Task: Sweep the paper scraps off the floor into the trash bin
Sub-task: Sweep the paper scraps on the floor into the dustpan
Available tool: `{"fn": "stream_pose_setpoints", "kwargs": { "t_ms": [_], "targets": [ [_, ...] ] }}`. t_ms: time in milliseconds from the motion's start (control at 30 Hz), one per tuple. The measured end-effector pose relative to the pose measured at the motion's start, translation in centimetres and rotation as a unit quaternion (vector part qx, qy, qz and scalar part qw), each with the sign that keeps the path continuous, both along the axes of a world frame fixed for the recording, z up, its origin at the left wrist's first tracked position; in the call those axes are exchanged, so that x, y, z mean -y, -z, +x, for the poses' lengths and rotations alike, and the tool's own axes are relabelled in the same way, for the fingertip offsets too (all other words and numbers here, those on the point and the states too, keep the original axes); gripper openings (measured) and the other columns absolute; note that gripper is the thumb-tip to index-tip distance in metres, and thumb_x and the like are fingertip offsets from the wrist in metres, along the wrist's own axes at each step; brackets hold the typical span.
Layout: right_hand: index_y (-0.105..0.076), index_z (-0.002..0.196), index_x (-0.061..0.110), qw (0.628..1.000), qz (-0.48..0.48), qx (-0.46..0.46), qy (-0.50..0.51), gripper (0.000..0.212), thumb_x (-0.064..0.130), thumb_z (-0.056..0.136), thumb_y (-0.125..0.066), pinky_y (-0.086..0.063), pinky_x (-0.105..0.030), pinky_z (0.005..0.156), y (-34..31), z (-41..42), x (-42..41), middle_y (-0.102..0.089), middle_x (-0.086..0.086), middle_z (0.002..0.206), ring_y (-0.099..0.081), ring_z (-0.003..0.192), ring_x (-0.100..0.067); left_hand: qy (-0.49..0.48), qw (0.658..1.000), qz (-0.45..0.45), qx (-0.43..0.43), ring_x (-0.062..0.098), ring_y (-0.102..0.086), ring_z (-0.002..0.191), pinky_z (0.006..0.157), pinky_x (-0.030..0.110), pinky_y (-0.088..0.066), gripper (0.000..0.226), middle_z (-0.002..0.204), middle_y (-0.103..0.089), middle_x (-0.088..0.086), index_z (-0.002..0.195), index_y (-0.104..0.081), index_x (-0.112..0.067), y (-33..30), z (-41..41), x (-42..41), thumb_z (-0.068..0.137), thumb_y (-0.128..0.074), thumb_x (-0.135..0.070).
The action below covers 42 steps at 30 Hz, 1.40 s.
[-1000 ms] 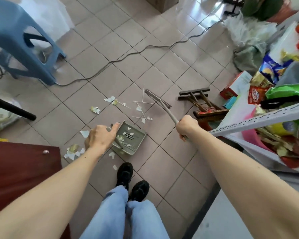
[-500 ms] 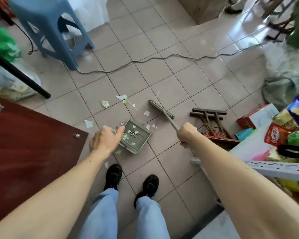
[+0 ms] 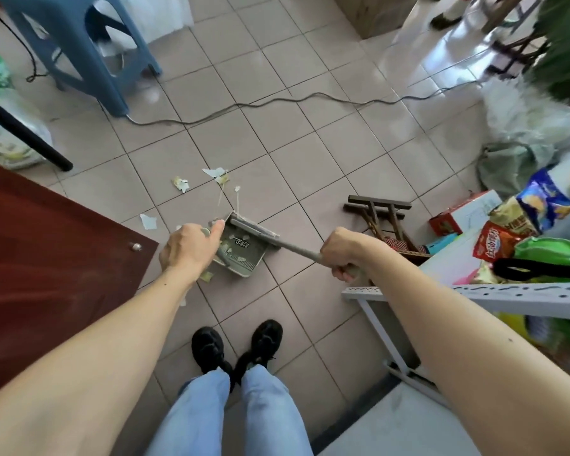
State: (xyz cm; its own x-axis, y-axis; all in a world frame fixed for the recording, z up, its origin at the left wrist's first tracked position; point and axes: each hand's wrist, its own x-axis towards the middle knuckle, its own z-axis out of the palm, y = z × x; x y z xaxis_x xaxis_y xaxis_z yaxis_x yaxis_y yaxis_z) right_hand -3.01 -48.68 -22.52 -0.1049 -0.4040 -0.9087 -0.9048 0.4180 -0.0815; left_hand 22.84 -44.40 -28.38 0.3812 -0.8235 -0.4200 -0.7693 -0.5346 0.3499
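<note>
My left hand (image 3: 188,248) grips the handle of a grey-green dustpan (image 3: 244,258) that rests on the tiled floor and holds several paper scraps. My right hand (image 3: 346,251) is closed around the long handle of a grey broom (image 3: 297,246). The broom head (image 3: 254,229) lies across the far lip of the dustpan. Loose paper scraps (image 3: 181,184) and thin white sticks (image 3: 237,195) lie on the tiles just beyond the pan, one more scrap (image 3: 148,221) to its left and one (image 3: 206,275) under my left wrist. No trash bin is in view.
A dark red table (image 3: 46,258) is at the left, a blue plastic stool (image 3: 79,44) at top left, a grey cable (image 3: 277,103) crosses the floor. A small wooden stool (image 3: 380,212) and a metal shelf (image 3: 474,294) with snack bags stand at the right. My black shoes (image 3: 237,348) are below.
The broom head has swept in from the tiles beyond the pan onto its lip, carrying scraps and sticks with it. The head camera has tilted and shifted, so the scene sits differently.
</note>
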Motion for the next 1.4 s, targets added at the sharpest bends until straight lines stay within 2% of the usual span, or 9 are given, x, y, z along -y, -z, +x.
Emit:
{"fn": "stream_pose_setpoints", "kwargs": {
  "t_ms": [200, 300, 433, 533, 733, 900, 967, 1267, 1400],
  "targets": [
    [-0.058, 0.128, -0.006, 0.998, 0.022, 0.002, -0.053, 0.04, 0.004, 0.093, -0.043, -0.041, -0.033, 0.05, -3.8, -1.7, 1.4, -0.06, -0.022, 0.074, -0.048, 0.052, -0.024, -0.02, 1.0, 0.004, -0.02, 0.037, -0.06, 0.101, 0.073, 0.033, -0.037, 0.062, 0.101, -0.069, 0.02, 0.081, -0.073, -0.01, -0.1, 0.4, -0.9, 0.093, -0.042, -0.062],
    [-0.053, 0.136, -0.001, 0.999, 0.03, 0.014, -0.005, 0.042, 0.006, 0.095, -0.048, -0.038, -0.024, 0.043, -6.1, -2.7, 1.6, -0.056, -0.02, 0.073, -0.043, 0.047, -0.02, -0.027, 0.999, -0.001, -0.025, 0.037, -0.06, 0.102, 0.073, 0.034, -0.037, 0.061, 0.101, -0.069, 0.02, 0.082, -0.074, -0.011, -0.4, 0.6, -1.6, 0.092, -0.043, -0.063],
    [-0.054, 0.136, 0.002, 0.999, 0.001, 0.012, 0.039, 0.039, 0.006, 0.098, -0.045, -0.034, -0.018, 0.036, -6.4, -3.0, 1.0, -0.053, -0.015, 0.064, -0.042, 0.042, -0.018, -0.046, 0.999, 0.006, -0.026, 0.037, -0.064, 0.098, 0.077, 0.036, -0.045, 0.069, 0.098, -0.072, 0.016, 0.085, -0.072, -0.012, -0.3, 1.5, -2.7, 0.084, -0.039, -0.072],
    [-0.056, 0.131, -0.003, 0.997, -0.035, 0.002, 0.069, 0.037, 0.004, 0.097, -0.041, -0.036, -0.02, 0.036, -4.2, -2.3, 0.2, -0.056, -0.018, 0.066, -0.046, 0.039, -0.019, -0.054, 0.998, 0.015, -0.036, 0.036, -0.068, 0.085, 0.079, 0.037, -0.051, 0.067, 0.087, -0.073, 0.013, 0.07, -0.068, -0.013, -0.8, 2.1, -3.3, 0.083, -0.038, -0.072],
    [-0.054, 0.085, -0.001, 0.986, -0.096, -0.014, 0.134, 0.017, 0.0, 0.096, -0.041, -0.034, -0.015, 0.029, -0.8, 0.3, -2.4, -0.054, -0.017, 0.068, -0.045, 0.031, -0.017, -0.033, 0.999, 0.018, -0.027, 0.036, -0.065, 0.094, 0.075, 0.035, -0.046, 0.062, 0.088, -0.073, 0.016, 0.069, -0.067, -0.014, -0.7, 2.3, -3.7, 0.088, -0.041, -0.067],
    [-0.056, 0.1, -0.003, 0.984, -0.065, -0.008, 0.164, 0.014, 0.002, 0.095, -0.044, -0.037, -0.015, 0.029, 1.4, 1.7, -4.8, -0.056, -0.019, 0.076, -0.048, 0.031, -0.018, -0.006, 1.0, 0.019, -0.016, 0.036, -0.064, 0.098, 0.072, 0.033, -0.04, 0.06, 0.097, -0.072, 0.016, 0.085, -0.074, -0.012, -0.2, 1.7, -3.5, 0.093, -0.043, -0.062],
    [-0.056, 0.105, -0.006, 0.989, -0.037, -0.004, 0.144, 0.019, 0.002, 0.096, -0.042, -0.038, -0.017, 0.03, 1.8, 1.9, -5.3, -0.056, -0.019, 0.071, -0.045, 0.021, -0.017, -0.002, 1.0, 0.018, -0.015, 0.036, -0.064, 0.096, 0.07, 0.032, -0.04, 0.06, 0.096, -0.072, 0.016, 0.083, -0.073, -0.011, 0.0, 1.7, -3.4, 0.093, -0.043, -0.062],
    [-0.057, 0.128, -0.004, 0.999, -0.008, 0.01, 0.03, 0.039, 0.001, 0.092, -0.042, -0.039, -0.025, 0.04, -2.6, 0.6, -1.2, -0.058, -0.022, 0.073, -0.047, 0.04, -0.021, -0.022, 0.999, 0.012, -0.028, 0.033, -0.059, 0.086, 0.069, 0.032, -0.039, 0.06, 0.076, -0.065, 0.01, 0.073, -0.067, -0.012, -0.5, 2.2, -3.8, 0.093, -0.043, -0.062],
    [-0.055, 0.132, -0.002, 1.0, -0.014, 0.004, 0.011, 0.041, 0.003, 0.093, -0.043, -0.039, -0.027, 0.042, -4.3, 0.3, -0.2, -0.059, -0.023, 0.075, -0.047, 0.045, -0.022, -0.042, 0.999, 0.0, -0.031, 0.036, -0.062, 0.089, 0.07, 0.033, -0.04, 0.063, 0.088, -0.07, 0.017, 0.066, -0.065, -0.01, -0.9, 2.8, -3.7, 0.091, -0.043, -0.063]
  ]
}}
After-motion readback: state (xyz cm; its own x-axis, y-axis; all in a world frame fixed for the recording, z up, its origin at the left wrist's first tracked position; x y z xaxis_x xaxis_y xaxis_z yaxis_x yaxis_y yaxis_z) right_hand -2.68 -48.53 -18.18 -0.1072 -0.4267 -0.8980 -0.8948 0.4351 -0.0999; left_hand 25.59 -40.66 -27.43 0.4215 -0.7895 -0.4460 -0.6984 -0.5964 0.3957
